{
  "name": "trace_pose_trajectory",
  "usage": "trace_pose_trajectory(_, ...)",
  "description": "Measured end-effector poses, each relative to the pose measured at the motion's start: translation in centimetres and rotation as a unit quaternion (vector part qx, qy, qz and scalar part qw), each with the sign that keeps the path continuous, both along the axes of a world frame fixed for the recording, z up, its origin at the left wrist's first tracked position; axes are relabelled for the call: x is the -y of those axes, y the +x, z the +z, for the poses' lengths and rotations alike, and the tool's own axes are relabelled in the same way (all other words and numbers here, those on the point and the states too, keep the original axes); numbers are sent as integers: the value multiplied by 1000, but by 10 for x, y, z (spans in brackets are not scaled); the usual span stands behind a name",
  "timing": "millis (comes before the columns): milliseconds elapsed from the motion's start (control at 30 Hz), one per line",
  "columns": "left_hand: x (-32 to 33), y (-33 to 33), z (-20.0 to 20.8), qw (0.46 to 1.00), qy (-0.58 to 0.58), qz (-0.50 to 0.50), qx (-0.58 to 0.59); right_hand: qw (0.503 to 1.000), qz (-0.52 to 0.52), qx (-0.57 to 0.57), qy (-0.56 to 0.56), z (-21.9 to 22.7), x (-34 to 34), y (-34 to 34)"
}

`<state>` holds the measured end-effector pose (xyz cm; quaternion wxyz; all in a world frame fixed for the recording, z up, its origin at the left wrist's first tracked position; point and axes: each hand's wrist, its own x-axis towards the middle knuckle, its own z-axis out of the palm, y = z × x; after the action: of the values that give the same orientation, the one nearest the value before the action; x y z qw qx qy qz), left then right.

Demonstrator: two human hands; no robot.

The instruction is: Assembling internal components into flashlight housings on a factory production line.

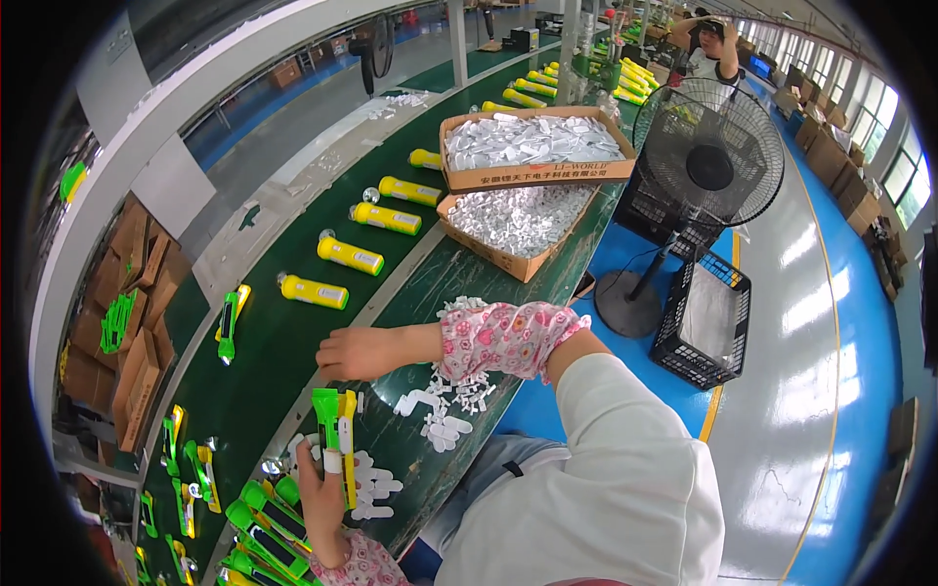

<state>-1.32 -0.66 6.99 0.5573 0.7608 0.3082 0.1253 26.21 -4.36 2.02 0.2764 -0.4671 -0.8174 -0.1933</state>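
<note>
Beside the green belt (262,386), a torch in my left hand

At a dark green workbench (415,298), my left hand (320,498) grips a green-and-yellow torch (328,415), one finger bound in a white wrap (332,461). The torch points away from my palm, its green end toward my right hand (360,353), which hovers near it with fingers curled downward; I cannot tell whether they pinch anything. A pink floral cuff (508,340) covers my right forearm. Flat white oval pieces (374,485) are spread just beside the torch, and small white pieces (469,393) lie under and around the cuff. More green-and-yellow torches (259,542) crowd together near my left wrist, while a row of yellow torches (350,254) lies on the belt. Two cardboard boxes of white pieces, the upper box (532,176) resting on the lower box (508,262), stand near a black fan (708,166). Farther off, a co-worker (711,66) raises both arms.
</note>
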Motion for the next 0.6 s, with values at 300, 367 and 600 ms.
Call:
trace_pose_trajectory(300,15,-27,-17,962,-272,23,2,967,0,-68,-244,-29,16,-22)
trace_pose_trajectory(367,13,-39,-30,927,-363,31,88,944,-14,-130,-301,-9,23,-29)
trace_pose_trajectory(600,-4,-51,-67,858,-432,141,239,933,-64,-195,-295,-39,16,-49)
